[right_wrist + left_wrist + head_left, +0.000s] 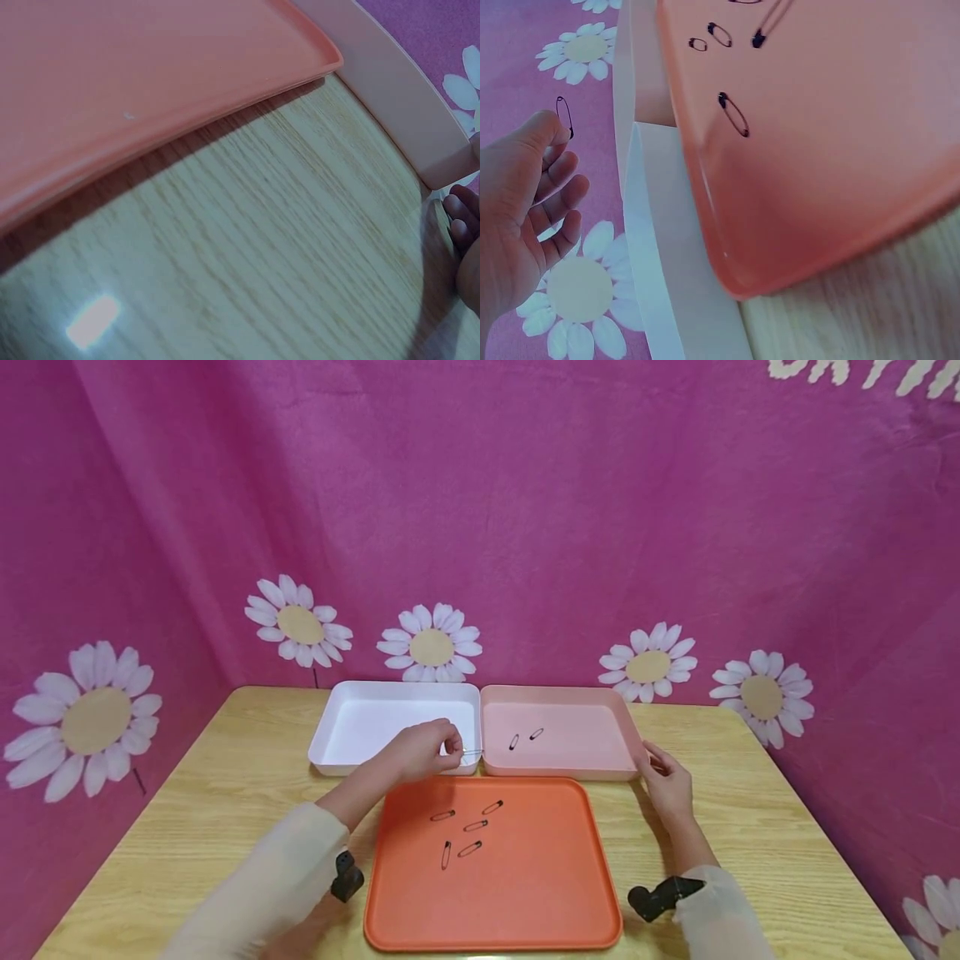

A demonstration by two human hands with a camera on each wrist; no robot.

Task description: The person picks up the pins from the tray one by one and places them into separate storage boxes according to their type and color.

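My left hand pinches a safety pin between thumb and index finger, its other fingers loosely bent. The pin juts to the right, over the place where the white tray meets the pink tray. At the pink tray's front right corner, my right hand holds the edge; only part of its fingers shows in the right wrist view. Two black safety pins lie inside the pink tray. Several more safety pins are spread over the upper left half of the orange tray.
The white and pink trays stand side by side at the back of the wooden table. The orange tray lies in front of them, close to their front walls. A purple cloth with large daisies hangs behind and beside the table.
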